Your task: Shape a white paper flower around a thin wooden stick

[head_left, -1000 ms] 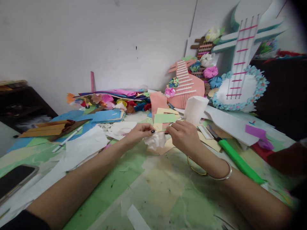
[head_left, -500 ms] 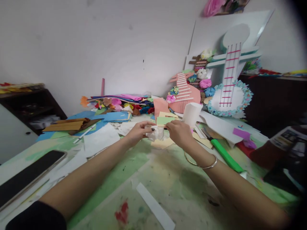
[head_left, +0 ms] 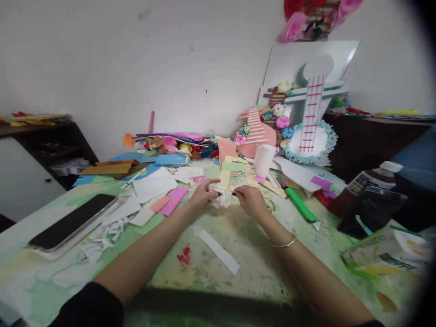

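Observation:
My left hand (head_left: 201, 194) is closed in a pinch at the left side of a crumpled white paper flower (head_left: 224, 199), its forefinger stretched along the top. A thin pale stick (head_left: 223, 188) runs across above the crumpled paper. Its right end sits between the pinched fingertips of my right hand (head_left: 252, 200). Both hands hover over the painted table, a little apart. Just beyond them lie a green paper strip (head_left: 233, 166) and cream paper pieces (head_left: 225, 178). A white paper strip (head_left: 220, 251) rests on the table nearer to me.
A green-handled cutter (head_left: 301, 205) and a white roll (head_left: 264, 159) are at the right, with a brown bottle (head_left: 366, 184) and a carton (head_left: 386, 252) farther out. A phone (head_left: 73, 222) lies left beside paper scraps. Paper-decorated instrument models (head_left: 312, 122) lean against the wall.
The view has shifted, so more of the near table and the carton at right show. Both hands stay at the white paper; the stick across it shows more clearly.

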The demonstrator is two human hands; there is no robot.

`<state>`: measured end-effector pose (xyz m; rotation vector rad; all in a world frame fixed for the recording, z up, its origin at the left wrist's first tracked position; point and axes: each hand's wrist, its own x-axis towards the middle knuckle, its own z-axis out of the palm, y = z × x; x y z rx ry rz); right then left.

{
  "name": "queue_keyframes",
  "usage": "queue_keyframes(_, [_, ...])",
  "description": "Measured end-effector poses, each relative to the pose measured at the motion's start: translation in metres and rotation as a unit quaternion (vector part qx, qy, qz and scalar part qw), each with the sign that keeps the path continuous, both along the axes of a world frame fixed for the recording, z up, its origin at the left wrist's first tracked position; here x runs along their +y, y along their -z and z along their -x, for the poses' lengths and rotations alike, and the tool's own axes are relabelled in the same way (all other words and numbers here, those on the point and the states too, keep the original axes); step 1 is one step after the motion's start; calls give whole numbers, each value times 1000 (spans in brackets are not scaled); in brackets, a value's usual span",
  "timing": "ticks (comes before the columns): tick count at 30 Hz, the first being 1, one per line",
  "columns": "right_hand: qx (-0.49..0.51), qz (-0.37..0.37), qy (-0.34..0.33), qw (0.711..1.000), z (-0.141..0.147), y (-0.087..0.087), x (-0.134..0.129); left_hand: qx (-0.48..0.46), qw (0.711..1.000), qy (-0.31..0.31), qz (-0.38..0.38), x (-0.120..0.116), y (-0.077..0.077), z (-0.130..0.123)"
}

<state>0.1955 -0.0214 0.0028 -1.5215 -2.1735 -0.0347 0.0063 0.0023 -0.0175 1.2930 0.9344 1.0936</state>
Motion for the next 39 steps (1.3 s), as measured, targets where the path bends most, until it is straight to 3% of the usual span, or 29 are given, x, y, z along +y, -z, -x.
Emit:
queue_keyframes(8, [45, 47, 0, 998, -30, 13, 10, -6, 997, -77, 5, 13, 19, 15])
queue_keyframes(13, [52, 21, 41, 998, -41, 7, 13, 12, 994, -106, 8, 13, 18, 17])
queue_keyframes(16, [77, 22, 32, 996, -42, 4, 11, 19, 995, -100, 11, 6, 13, 13])
queue_keyframes(21, [145, 68, -32, 987, -35, 5, 8, 26, 999, -17, -8, -6, 6, 7])
queue_keyframes(27, [224, 94, -63, 968, -21, 5, -2, 50, 994, 99, 9, -14, 11, 2])
queue_keyframes(34, [157, 55, -67, 984, -3, 5, -12, 117, 987, 94, -56, -17, 14, -5])
queue_keyframes(39, [165, 40, -89, 981, 4, 11, -12, 168, 975, 109, -95, -18, 12, -8])
